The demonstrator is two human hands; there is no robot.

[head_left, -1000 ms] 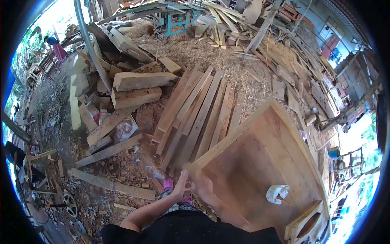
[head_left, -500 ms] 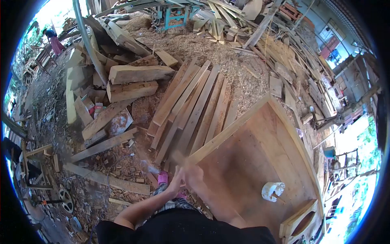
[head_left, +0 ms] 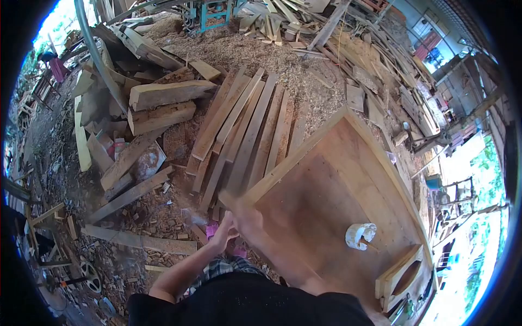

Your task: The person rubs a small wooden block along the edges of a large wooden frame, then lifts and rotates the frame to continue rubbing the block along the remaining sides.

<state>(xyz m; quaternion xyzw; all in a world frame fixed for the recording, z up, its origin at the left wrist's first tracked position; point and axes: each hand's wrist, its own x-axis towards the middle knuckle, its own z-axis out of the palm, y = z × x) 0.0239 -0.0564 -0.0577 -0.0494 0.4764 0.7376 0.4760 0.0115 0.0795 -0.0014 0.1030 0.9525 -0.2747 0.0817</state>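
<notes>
A large wooden panel with a raised frame along its edges leans in front of me on the right. At its near left corner, my right hand is smeared by motion and closed around a small piece of wood, whose end sticks out past the fingers. Close beside it, my left hand has its fingers curled near the same corner; what they hold, if anything, is hidden. On the panel rests a white, cut-open container with a stick in it, possibly a brush handle.
Long planks lie side by side ahead of me. Thick timber blocks are piled at the left by a slanted metal pole. A blue-green machine stand is at the back. Another person is far left. Wood scraps and shavings cover the ground.
My view has shifted, so the surroundings sit slightly left and higher. Both hands stay together at the panel's corner, and the small piece of wood has moved a little along with them.
</notes>
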